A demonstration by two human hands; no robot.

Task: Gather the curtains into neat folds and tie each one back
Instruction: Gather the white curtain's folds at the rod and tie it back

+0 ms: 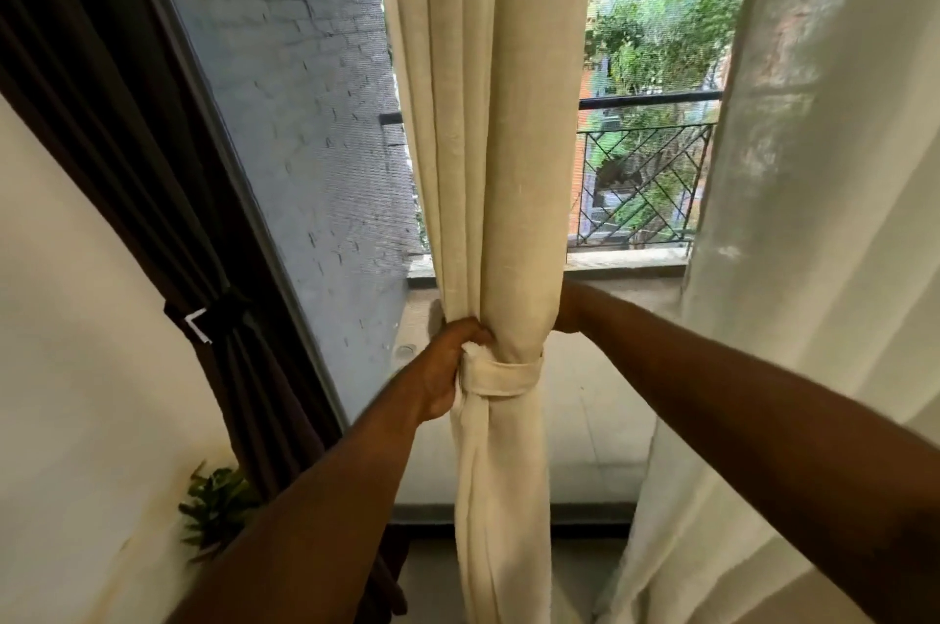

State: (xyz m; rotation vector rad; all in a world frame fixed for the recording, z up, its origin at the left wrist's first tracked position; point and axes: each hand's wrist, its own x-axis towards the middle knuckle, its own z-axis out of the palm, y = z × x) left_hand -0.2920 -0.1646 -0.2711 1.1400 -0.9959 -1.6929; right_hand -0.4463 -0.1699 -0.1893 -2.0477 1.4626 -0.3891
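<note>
A cream curtain (488,140) hangs in the middle, gathered into vertical folds. A cream tie-back band (508,377) wraps round it at waist height. My left hand (450,369) grips the band's end and the curtain's left edge, fingers curled. My right forearm reaches behind the curtain's right side; only the wrist (569,310) shows and the hand itself is hidden behind the fabric. A dark brown curtain (152,196) at the left is bunched and held by a dark tie-back (218,313).
A sheer white curtain (814,267) hangs loose at the right. Behind the glass are a grey brick wall (305,89), a balcony floor and a black railing (646,181) with trees beyond. A small green plant (216,506) stands low at the left by the white wall.
</note>
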